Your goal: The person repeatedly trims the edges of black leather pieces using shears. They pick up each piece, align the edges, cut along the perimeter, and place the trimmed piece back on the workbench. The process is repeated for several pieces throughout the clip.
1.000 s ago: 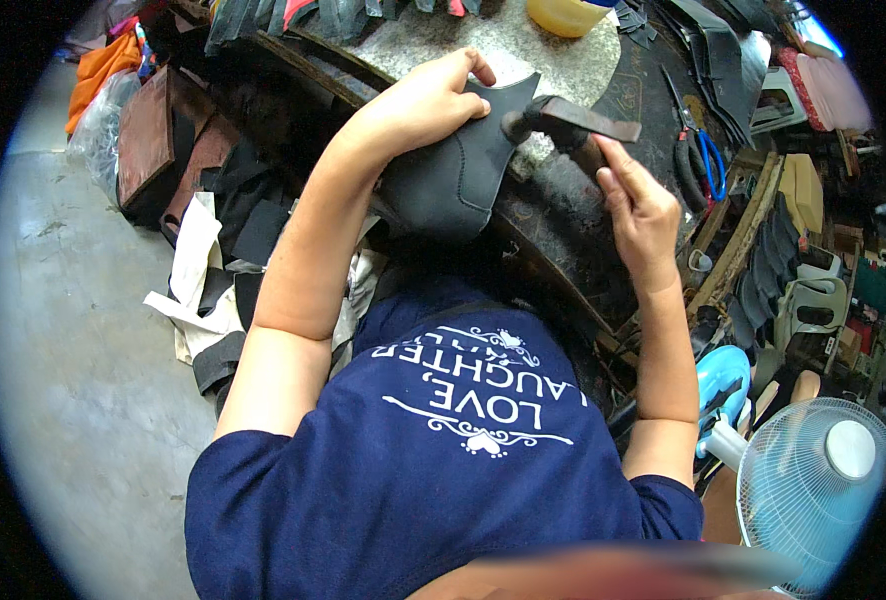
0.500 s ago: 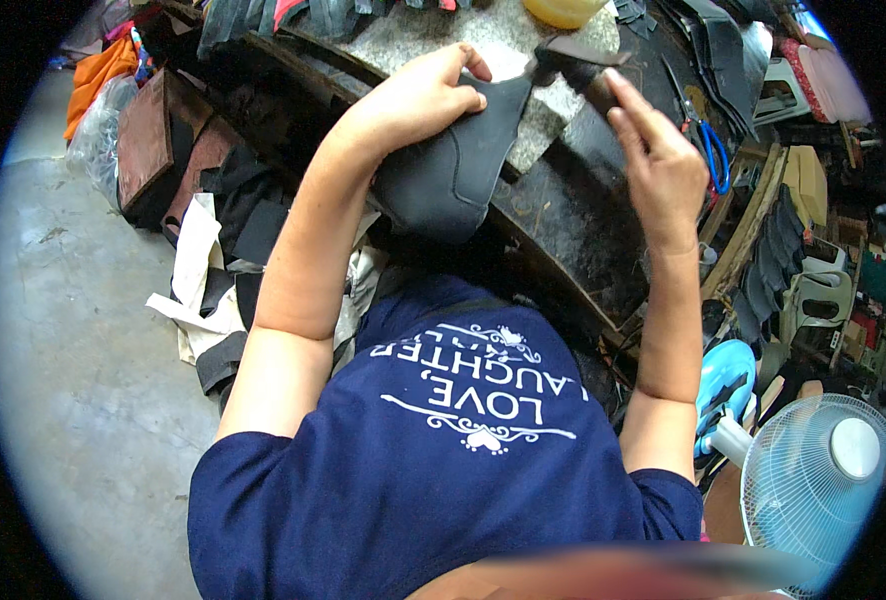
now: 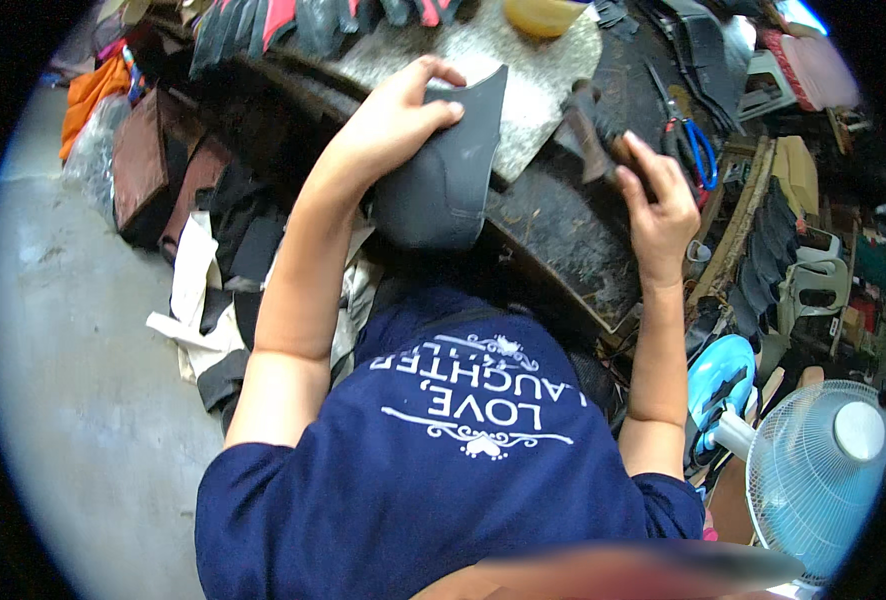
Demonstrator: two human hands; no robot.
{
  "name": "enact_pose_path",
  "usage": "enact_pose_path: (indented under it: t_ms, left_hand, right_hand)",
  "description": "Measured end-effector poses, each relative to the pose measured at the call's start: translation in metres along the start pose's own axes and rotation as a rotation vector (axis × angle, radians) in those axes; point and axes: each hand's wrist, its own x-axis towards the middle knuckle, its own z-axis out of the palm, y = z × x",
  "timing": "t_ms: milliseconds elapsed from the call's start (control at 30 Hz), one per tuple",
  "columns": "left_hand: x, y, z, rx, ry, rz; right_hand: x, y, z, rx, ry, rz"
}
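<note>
My left hand [image 3: 403, 118] is closed on the upper edge of a black, stitched leather-like piece [image 3: 441, 180], perhaps a shoe upper. That piece hangs over the near edge of the dark workbench [image 3: 573, 235], its top against a pale speckled stone slab [image 3: 533, 125]. To the right, my right hand [image 3: 663, 205] grips the handle of a hammer [image 3: 591, 135], its dark metal head raised apart from the slab and the black piece. The lower part of the handle is hidden in my fingers.
Blue-handled scissors [image 3: 701, 155] lie right of the hammer. A yellow bowl [image 3: 543, 15] sits at the slab's far side. Black and red pieces [image 3: 313, 25] are heaped at the far left of the bench. A fan [image 3: 823, 470] stands at lower right, scraps [image 3: 203, 300] at left.
The hammer has moved right and nearer, away from the black piece's edge, and its head has turned. My left hand and the black piece have shifted slightly left.
</note>
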Motion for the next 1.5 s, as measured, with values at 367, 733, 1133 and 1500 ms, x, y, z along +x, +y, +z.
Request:
enact_pose_path:
  t_ms: [367, 733, 1133, 1500]
  left_hand:
    - [-0.016, 0.056, 0.046, -0.524, 0.138, 0.316]
    - [-0.026, 0.039, 0.045, -0.357, 0.106, 0.315]
    - [-0.038, 0.052, 0.045, -0.600, 0.049, 0.196]
    - [-0.034, 0.043, 0.042, -0.648, 0.125, 0.284]
  right_hand:
    - [0.015, -0.054, -0.001, 1.062, -0.196, 0.498]
    - [0.024, -0.051, 0.007, 1.505, -0.457, 0.833]
    - [0.028, -0.059, 0.004, 1.522, -0.488, 0.746]
    - [0.029, -0.056, 0.001, 1.357, -0.480, 0.675]
